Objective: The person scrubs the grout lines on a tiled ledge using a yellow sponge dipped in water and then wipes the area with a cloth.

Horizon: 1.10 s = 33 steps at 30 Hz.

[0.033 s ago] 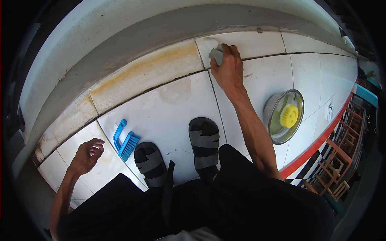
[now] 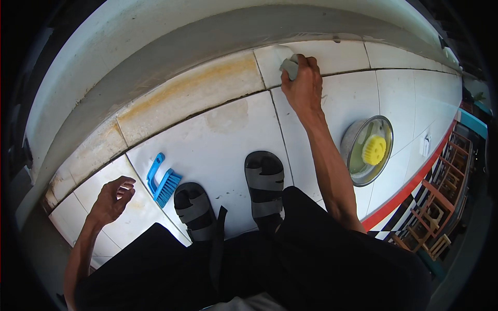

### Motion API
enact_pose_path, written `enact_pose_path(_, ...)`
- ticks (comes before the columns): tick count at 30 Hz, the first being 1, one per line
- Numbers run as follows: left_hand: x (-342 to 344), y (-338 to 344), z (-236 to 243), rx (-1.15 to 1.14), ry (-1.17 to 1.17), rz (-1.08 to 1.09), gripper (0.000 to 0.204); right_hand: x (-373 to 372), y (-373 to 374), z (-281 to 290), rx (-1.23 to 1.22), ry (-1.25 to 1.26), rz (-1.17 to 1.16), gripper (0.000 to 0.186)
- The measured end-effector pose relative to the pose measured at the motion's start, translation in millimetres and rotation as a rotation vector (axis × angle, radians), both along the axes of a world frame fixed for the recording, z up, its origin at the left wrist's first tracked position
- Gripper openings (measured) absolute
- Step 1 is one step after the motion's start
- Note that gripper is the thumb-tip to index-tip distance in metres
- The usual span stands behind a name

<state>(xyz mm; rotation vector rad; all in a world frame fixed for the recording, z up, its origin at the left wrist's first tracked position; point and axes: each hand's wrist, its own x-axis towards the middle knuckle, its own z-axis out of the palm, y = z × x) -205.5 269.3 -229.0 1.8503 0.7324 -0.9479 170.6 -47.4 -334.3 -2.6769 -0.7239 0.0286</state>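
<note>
My right hand [image 2: 306,83] grips a grey-green pad [image 2: 288,68] against a white tile in the upper row [image 2: 337,54], beside the curved edge above it. My left hand [image 2: 115,202] is open, fingers loosely bent and apart, holding nothing, over the tiles at the lower left. A blue brush [image 2: 165,186] lies on the tiles between my left hand and my left sandal. A steel bowl [image 2: 353,173] with cloudy liquid and a round yellow scrubber [image 2: 374,149] sits right of my right forearm. Yellow-brown stains [image 2: 187,83] mark the tiles left of the pad.
My sandalled feet [image 2: 263,186] stand on the white floor tiles. A grey curved wall [image 2: 218,26] borders them along the top. At the right are a red border strip [image 2: 404,189], a checkered surface and stacked wooden furniture [image 2: 436,207] in the distance.
My right hand and the pad have shifted slightly to the right and up along the tile. My left hand is in about the same place.
</note>
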Motion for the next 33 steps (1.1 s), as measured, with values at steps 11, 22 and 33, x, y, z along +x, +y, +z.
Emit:
enact_pose_path(11, -2.8, 0.7, 0.3, -0.022, 0.062, 0.005, 0.042, -9.5, 9.3, -2.1, 0.021, 0.021, 0.08, 0.036)
enact_pose_path(22, -0.2, 0.8, 0.4, -0.028, 0.077, 0.011, 0.042, -22.4, 14.7, -0.4, 0.032, 0.027, 0.069, 0.034)
enact_pose_path(33, 9.0, -0.4, -1.8, -0.042, 0.039, -0.028, 0.043, -29.2, 28.5, -3.5, 0.025, 0.032, 0.013, 0.037)
